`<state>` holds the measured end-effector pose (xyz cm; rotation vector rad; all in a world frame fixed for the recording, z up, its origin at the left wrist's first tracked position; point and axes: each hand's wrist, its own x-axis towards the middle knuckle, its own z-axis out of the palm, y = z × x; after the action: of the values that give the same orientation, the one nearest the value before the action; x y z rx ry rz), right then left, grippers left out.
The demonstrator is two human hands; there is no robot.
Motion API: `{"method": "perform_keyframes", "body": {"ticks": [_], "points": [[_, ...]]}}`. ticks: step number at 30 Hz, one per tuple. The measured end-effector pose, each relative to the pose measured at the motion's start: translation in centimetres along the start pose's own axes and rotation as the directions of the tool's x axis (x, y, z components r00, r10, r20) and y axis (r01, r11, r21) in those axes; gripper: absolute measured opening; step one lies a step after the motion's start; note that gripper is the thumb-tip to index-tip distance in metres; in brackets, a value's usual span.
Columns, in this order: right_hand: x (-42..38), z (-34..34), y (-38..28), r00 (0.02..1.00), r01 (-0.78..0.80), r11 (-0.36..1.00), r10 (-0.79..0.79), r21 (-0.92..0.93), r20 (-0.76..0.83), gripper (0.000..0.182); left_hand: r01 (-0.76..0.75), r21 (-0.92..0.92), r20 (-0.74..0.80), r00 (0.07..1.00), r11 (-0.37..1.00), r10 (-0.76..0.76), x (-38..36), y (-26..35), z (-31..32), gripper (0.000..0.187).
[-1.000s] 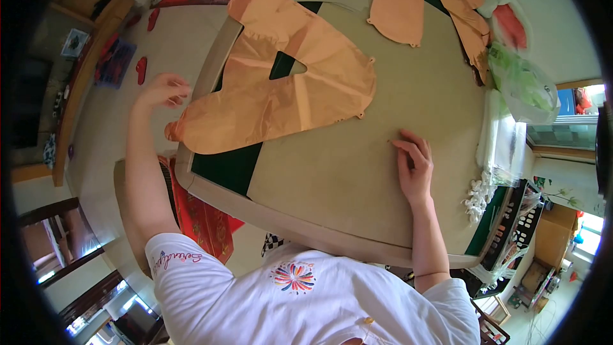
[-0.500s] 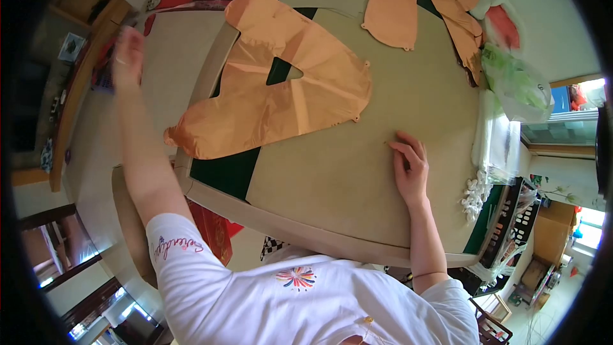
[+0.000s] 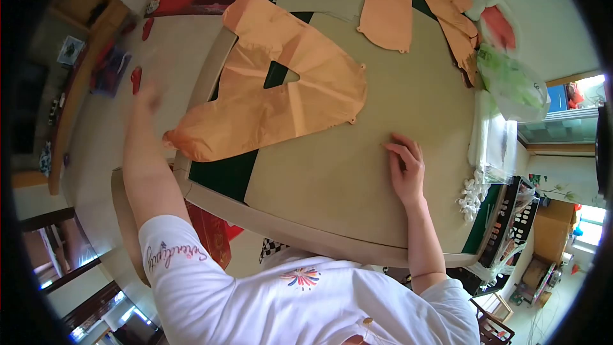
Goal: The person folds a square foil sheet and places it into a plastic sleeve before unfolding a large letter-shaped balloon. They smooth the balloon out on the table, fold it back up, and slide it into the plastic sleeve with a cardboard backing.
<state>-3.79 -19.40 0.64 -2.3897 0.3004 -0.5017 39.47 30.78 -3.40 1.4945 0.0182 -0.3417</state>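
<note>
Beige board (image 3: 332, 179) lies beneath the right hand (image 3: 407, 169), whose fingers are loosely bent with a gap to the thumb, while the left hand (image 3: 151, 96), past the table's (image 3: 287, 227) left edge, is too blurred to tell whether it is open or closed. Between them a copper-coloured foil balloon (image 3: 255, 112) in the shape of an A lies flat, one leg poking over that left edge. Farther out, more copper foil (image 3: 391, 19) lies near the far right corner, beside a green plastic bag (image 3: 507, 80).
</note>
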Motion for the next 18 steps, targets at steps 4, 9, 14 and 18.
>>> {"method": "perform_keyframes", "body": {"ticks": [4, 9, 14, 18], "points": [[-0.1, 0.0, 0.4, 1.0, 0.01, 1.0, -0.01, -0.005, 0.004, 0.021, 0.102, 0.982, -0.081, 0.988, 0.16, -0.135, 1.3, -0.9, 2.2, 0.039], [-0.1, 0.1, 0.4, 0.999, 0.034, 0.999, -0.035, -0.022, -0.01, 0.02, 0.076, 0.936, 0.029, 0.956, 0.343, -0.291, 3.3, -0.3, 1.0, 0.037], [0.0, 0.0, 0.4, 0.996, 0.087, 0.995, -0.089, -0.046, -0.028, 0.02, 0.48, 0.511, -0.062, 0.848, 0.714, -0.526, -1.6, 2.8, 5.6, 0.041], [0.2, 0.0, 0.1, 0.998, 0.064, 0.998, -0.065, -0.03, -0.028, 0.02, -0.007, -0.004, 0.284, 0.959, 1.0, 0.008, -0.7, 8.1, 4.8, 0.041]]}}
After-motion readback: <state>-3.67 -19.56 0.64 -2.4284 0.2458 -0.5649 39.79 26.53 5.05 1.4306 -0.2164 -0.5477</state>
